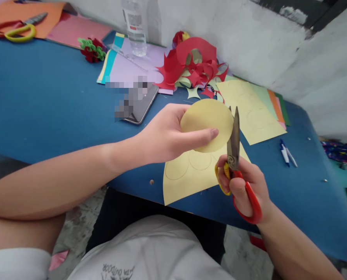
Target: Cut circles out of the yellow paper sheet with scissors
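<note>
Pinched between the thumb and fingers of my left hand (167,134) is a round yellow paper disc (206,116), held above the table. My right hand (252,182) grips a pair of scissors (234,144) with one red and one yellow handle. Their blades point away from me, slightly parted, right at the disc's right edge. Below my hands lies a yellow sheet (185,182) with pencilled circles, partly hidden by the left hand and the disc. A second yellow sheet (249,109) with faint outlines rests farther back on the right.
Red and pale green paper scraps (195,70) are heaped against the wall. Nearby are a water bottle (134,31), a phone (141,103), pens (288,153) and a red-green paper flower (93,49). Another pair of scissors (20,30) lies on coloured sheets at far left.
</note>
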### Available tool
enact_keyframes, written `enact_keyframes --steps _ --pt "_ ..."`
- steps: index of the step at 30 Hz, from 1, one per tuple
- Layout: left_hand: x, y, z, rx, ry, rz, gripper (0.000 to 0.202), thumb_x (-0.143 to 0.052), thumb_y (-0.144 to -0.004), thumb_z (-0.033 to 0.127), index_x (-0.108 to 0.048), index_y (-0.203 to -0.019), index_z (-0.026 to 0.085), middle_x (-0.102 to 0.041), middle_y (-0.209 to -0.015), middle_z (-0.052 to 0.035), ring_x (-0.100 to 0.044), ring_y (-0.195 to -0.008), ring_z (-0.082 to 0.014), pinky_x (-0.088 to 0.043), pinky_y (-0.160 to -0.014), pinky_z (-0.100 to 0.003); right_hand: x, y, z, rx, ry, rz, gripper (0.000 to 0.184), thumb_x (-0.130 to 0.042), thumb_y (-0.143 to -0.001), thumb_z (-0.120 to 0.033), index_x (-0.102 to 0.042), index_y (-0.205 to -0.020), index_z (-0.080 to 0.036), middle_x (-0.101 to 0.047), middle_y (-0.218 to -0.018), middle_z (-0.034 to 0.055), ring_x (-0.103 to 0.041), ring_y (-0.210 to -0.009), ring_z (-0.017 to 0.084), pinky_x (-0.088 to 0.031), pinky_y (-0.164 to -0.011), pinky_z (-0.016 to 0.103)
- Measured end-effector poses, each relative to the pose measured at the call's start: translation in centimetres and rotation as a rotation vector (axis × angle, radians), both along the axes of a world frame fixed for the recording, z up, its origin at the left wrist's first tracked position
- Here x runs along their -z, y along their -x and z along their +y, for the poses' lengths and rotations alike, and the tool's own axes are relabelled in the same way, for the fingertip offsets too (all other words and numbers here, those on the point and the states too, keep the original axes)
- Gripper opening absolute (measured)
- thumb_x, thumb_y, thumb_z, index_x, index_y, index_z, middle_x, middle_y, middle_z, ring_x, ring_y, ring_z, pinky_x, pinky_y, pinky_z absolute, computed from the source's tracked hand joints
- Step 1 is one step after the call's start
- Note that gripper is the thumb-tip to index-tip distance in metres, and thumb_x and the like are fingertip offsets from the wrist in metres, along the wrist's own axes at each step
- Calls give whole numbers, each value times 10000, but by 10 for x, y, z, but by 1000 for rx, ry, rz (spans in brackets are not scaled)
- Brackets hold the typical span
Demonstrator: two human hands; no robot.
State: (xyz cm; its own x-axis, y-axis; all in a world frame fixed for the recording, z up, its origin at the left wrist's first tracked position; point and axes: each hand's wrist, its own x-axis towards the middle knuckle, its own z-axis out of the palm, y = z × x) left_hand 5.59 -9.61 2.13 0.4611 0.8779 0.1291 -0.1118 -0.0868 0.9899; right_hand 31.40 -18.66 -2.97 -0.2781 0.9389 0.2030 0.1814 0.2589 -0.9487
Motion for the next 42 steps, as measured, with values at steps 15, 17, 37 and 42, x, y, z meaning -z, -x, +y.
enact_keyframes --steps 15,17,37,42 --pt "2 -1 4 9 2 -24 100 -895 -937 312 -863 -954 219 -866 -954 -25 -820 -849 -209 -663 -687 -277 -2 1 1 52 -56 -20 495 -809 -1106 -738 -775 -1082 -245 -543 -658 -62 -483 -501 117 -394 -440 259" --pt "2 0 5 4 -7 -14 104 -900 -930 316 -867 -948 219 -861 -956 -26 -811 -853 -207 -662 -703 -285 -2 0 1 66 -67 -35 504 -811 -1102 -743 -775 -1066 -242 -547 -651 -61 -483 -495 118 -393 -440 264" --pt "3 3 51 -192 -25 574 201 -715 -945 102 -688 -770 197 -538 -700 29 -471 -644 -127 -372 -658 -318 5 1 11 218 -19 -103 472 -817 -1107 -712 -771 -1036 -248 -536 -575 -78 -509 -433 137 -392 -417 289" --pt "20 12 72 -187 -139 683 175 -743 -823 101 -725 -938 231 -786 -913 -26 -713 -845 -216 -497 -732 -345 2 6 17 246 -30 -147 500 -817 -1093 -732 -747 -978 -251 -554 -573 -68 -493 -453 137 -411 -437 293"
